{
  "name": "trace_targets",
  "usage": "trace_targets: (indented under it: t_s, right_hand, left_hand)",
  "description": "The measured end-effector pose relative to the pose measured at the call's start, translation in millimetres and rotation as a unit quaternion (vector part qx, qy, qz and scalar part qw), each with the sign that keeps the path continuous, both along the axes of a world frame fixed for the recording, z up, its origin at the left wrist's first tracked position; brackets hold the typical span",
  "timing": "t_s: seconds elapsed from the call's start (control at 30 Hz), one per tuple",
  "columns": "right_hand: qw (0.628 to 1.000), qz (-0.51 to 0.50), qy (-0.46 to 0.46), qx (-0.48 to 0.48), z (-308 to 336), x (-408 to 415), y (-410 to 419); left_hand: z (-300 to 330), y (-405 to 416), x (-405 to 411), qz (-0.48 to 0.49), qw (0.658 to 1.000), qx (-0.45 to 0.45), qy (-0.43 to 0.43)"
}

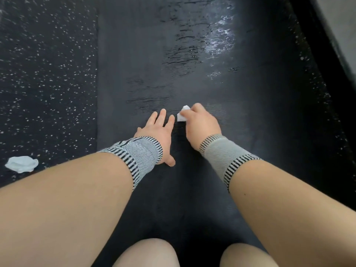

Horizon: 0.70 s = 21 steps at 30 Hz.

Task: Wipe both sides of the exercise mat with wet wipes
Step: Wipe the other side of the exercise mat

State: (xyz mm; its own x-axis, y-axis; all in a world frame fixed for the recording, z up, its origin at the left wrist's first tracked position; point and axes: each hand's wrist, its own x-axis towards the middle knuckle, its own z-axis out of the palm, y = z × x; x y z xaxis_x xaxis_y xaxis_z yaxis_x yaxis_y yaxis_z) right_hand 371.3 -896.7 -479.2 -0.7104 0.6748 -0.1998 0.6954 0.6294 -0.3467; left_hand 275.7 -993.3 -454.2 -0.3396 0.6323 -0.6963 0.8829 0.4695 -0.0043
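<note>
A dark, finely ribbed exercise mat [192, 180] is laid flat on the floor, running lengthwise away from the camera. Wet streaks and glossy patches are seen on its far half, brightest toward the far right, while the near half looks dull and dry. A small white wet wipe [182, 113] is bunched into a wad and held against the mat's surface near its middle, only its upper part being exposed. A second wet wipe [21, 164], crumpled and pale, is left lying off the mat, well apart to its left.
</note>
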Motion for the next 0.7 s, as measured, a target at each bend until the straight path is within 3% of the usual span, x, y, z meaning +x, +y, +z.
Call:
trace_targets:
  t_s: [0.1,0.2,0.27,0.37,0.43,0.47,0.53,0.63,0.7]
  right_hand:
    - [0.989,-0.139,-0.011,0.042,-1.2,28.6,32.4]
    - [0.931,-0.365,-0.005,0.021,4.4,57.5,54.7]
    - [0.934,-0.355,-0.018,0.020,7.0,50.9,41.5]
    - [0.988,-0.151,0.000,0.013,5.4,25.0,-6.6]
    - [1.000,0.001,-0.002,0.009,1.4,16.6,-27.9]
    - [1.000,0.023,-0.002,0.019,-1.2,19.4,-27.9]
    - [0.996,-0.078,-0.008,0.035,-1.7,35.8,-13.8]
    - [0.948,-0.317,0.000,0.009,3.0,64.1,4.6]
    - [0.950,-0.310,-0.023,0.012,7.0,59.3,-11.8]
  left_hand:
    - [-0.9,-0.2,0.4,-0.003,1.000,-0.007,0.000]
    - [-2.0,0.4,-0.6,0.001,1.000,-0.006,-0.005]
    - [-1.9,0.7,-0.9,0.004,1.000,-0.008,-0.006]
    - [-2.6,-1.8,-0.4,0.006,1.000,0.002,-0.007]
    - [-2.1,-3.4,-0.8,0.009,1.000,0.019,-0.011]
    - [-1.2,-3.3,-0.8,0.009,1.000,0.022,-0.013]
    - [-0.4,-3.0,-0.4,0.007,1.000,0.015,-0.012]
    - [-0.5,-2.8,-1.7,0.007,1.000,0.014,-0.015]
    - [-2.3,-4.9,-2.5,0.006,0.999,0.031,-0.020]
